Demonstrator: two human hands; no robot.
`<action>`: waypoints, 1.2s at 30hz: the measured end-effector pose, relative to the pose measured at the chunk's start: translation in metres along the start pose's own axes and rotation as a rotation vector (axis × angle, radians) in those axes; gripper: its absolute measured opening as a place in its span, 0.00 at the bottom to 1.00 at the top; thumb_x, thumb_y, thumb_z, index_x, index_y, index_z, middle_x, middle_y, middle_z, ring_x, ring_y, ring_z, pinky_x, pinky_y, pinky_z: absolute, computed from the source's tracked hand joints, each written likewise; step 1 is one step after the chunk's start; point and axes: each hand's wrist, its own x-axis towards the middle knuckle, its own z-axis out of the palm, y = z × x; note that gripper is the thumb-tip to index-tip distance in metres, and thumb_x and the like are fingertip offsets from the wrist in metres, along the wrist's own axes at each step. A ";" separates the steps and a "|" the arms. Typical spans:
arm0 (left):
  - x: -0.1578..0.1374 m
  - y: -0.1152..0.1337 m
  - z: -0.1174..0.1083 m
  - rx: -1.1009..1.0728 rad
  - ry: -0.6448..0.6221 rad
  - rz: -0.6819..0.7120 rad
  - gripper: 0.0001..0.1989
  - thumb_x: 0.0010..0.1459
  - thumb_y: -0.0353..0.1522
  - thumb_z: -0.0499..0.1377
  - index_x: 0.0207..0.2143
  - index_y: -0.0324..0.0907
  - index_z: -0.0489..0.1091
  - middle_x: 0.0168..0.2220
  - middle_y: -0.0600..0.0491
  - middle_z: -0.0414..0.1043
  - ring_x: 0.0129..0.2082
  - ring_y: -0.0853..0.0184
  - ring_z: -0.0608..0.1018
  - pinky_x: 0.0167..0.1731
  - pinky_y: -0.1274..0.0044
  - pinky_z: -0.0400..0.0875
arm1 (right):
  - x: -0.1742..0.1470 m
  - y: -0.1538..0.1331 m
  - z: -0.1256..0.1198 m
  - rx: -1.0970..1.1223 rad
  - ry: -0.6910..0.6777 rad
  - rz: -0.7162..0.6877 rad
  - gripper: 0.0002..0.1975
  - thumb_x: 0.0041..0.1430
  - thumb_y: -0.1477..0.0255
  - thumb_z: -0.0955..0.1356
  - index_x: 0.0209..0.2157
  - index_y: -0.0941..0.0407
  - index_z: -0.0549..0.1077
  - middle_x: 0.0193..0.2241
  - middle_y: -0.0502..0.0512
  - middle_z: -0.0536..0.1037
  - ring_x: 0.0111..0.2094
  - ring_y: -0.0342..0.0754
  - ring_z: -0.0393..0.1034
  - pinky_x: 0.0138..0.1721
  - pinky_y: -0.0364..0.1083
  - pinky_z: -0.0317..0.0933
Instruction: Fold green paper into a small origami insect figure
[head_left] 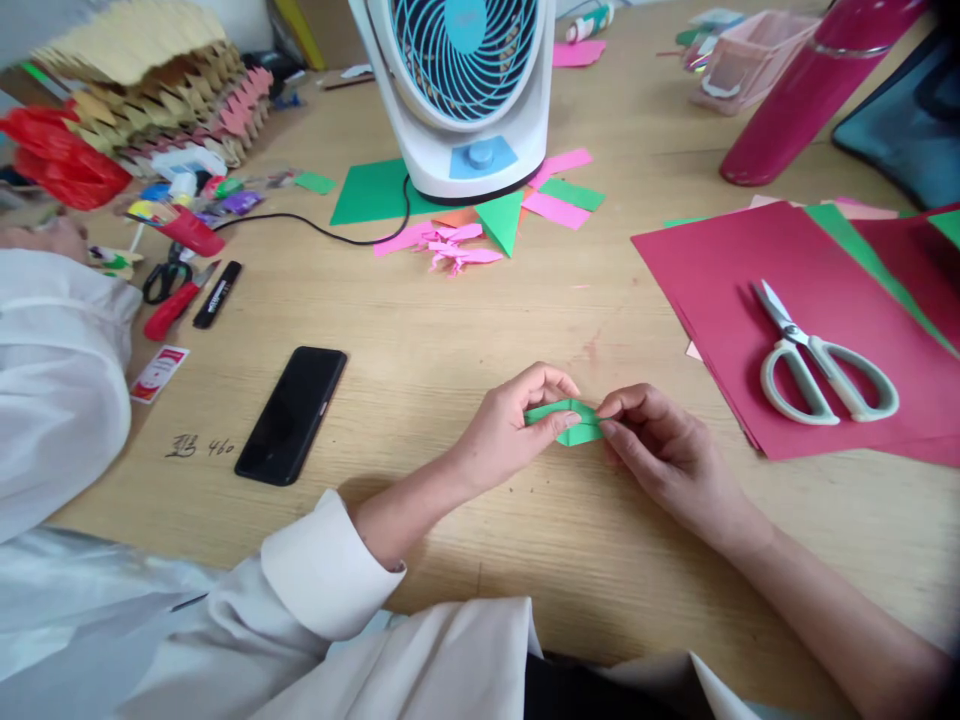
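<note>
Between my two hands is a small piece of folded green paper (580, 432), long and creased, held just above the wooden table. My left hand (517, 425) grips its left part, thumb on top and fingers behind. At its right tip my right hand (660, 450) pinches the paper between thumb and index finger. Beyond my hands, by the fan, lie folded pink paper pieces (457, 248) and a green paper triangle (501, 222). White-handled scissors (817, 365) rest on a stack of red paper (712, 270) to the right.
A white fan (480, 165) stands at the back, its black cord running left. A black phone (291, 415) lies left of my hands. A red bottle (810, 100) and a pink basket (765, 60) stand back right. At far left is another person's white sleeve (60, 370), near a red-handled knife (176, 305).
</note>
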 end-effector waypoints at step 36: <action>-0.011 -0.001 0.006 0.847 -0.107 0.179 0.08 0.59 0.25 0.57 0.39 0.43 0.71 0.41 0.50 0.72 0.45 0.60 0.71 0.46 0.68 0.63 | -0.002 0.007 -0.004 -0.957 -0.220 -0.714 0.04 0.65 0.77 0.65 0.39 0.59 0.72 0.33 0.58 0.76 0.34 0.49 0.67 0.34 0.50 0.58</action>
